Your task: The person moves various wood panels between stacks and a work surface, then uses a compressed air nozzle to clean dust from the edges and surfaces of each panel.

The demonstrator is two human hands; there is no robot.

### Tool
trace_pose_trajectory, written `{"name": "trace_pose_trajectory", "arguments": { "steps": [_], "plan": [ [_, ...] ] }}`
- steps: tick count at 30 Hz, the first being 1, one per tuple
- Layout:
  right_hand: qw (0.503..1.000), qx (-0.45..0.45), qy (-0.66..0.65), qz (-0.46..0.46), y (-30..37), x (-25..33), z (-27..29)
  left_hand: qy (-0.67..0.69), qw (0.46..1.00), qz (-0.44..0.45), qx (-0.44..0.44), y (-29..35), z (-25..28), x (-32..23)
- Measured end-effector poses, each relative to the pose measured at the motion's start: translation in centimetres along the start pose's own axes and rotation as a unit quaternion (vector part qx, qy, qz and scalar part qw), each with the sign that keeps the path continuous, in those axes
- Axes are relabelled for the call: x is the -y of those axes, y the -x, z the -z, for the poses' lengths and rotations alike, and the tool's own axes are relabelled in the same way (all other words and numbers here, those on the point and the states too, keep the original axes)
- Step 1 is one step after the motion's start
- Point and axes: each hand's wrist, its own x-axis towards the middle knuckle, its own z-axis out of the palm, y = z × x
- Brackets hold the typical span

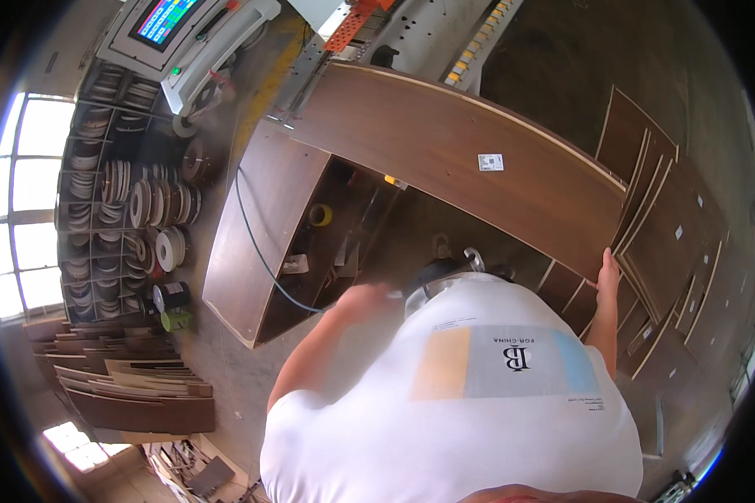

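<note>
A long brown wooden panel (411,126) with a white label (491,163) stretches from the machine at the upper left to my right side. My right hand (608,272) is at the panel's near right corner, its fingers along the end edge and gripping it. My left hand (371,300) is curled in front of my body, blurred by motion. A small pale bit shows at its fingers, too smeared to name. A dark hose (258,243) runs over a brown cabinet-like stand (264,197) and passes behind my left forearm.
Several brown panels (675,222) lean and lie stacked at the right. A control box with a lit screen (164,23) stands at the upper left. Racks of edge-band rolls (169,249) and stacked boards (134,411) line the left. Yellow tape (320,215) sits inside the stand.
</note>
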Motion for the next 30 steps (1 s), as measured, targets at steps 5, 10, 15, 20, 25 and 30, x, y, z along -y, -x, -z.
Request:
{"name": "trace_pose_trajectory", "arguments": {
  "steps": [5, 10, 15, 20, 25, 30],
  "plan": [
    [0.999, 0.018, 0.039, -0.006, -0.5, -0.3, 0.1, 0.142, 0.972, 0.098, -0.162, -2.7, -0.6, 9.2],
    [0.999, 0.000, 0.013, 0.031, -0.3, -0.4, -0.4, 0.552, 0.721, 0.215, -0.361, -4.8, 4.2, 19.8],
    [0.996, 0.059, -0.056, 0.037, 3.0, 1.9, 0.9, 0.662, 0.660, 0.123, -0.334, -9.4, 6.3, 17.0],
    [1.000, 0.008, -0.014, 0.026, 6.3, 4.0, -0.6, 0.383, 0.914, -0.045, -0.124, -13.1, 0.8, 8.1],
    [1.000, 0.007, -0.028, 0.001, 3.2, -0.3, 0.0, 0.049, 0.975, -0.214, 0.033, -13.3, -3.0, 4.7],
    [0.995, 0.043, -0.061, -0.070, 3.6, -1.6, -1.0, 0.020, 0.992, -0.124, -0.017, -10.7, 1.2, 3.3]
  ]
}}
